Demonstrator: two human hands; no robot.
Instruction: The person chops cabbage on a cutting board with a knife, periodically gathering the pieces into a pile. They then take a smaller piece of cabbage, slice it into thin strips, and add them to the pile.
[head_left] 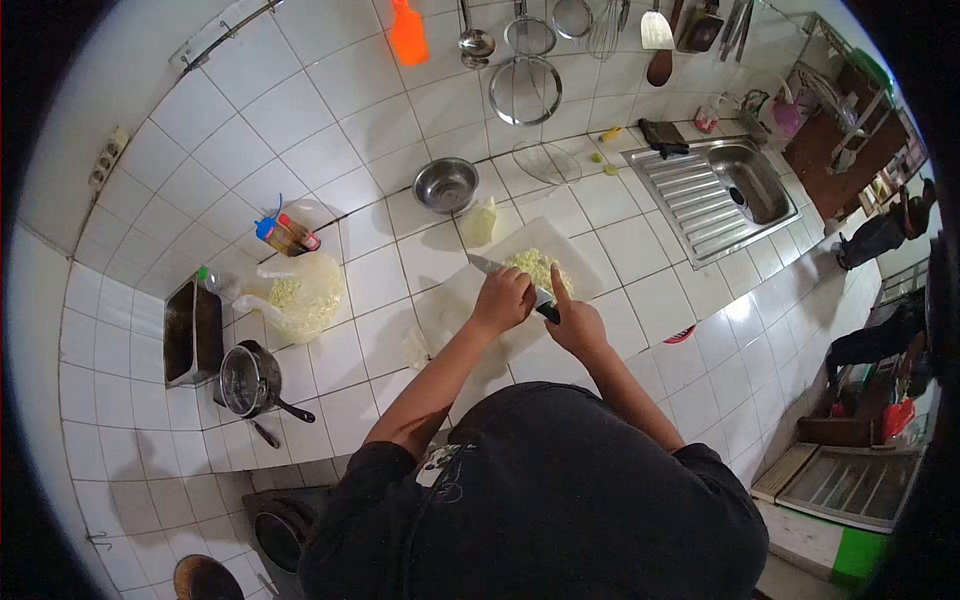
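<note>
My right hand point(577, 325) grips the dark handle of a kitchen knife point(484, 263), its index finger stretched along toward the blade. Closed over the blade's middle is my left hand point(505, 298), and the knife tip sticks out beyond it to the left. Beneath the knife, finely chopped pale green cabbage point(540, 266) lies heaped on a white cutting board point(448, 312). A larger cabbage piece point(480, 222) rests at the board's far edge. My hands cover part of the blade and the heap.
A metal bowl point(446, 186) stands behind the board. To the left are a plastic bag of chopped cabbage point(302, 300), sauce bottles point(287, 235) and a pan point(250, 380). A sink point(745, 180) is at the right; utensils hang on the wall. Other people stand far right.
</note>
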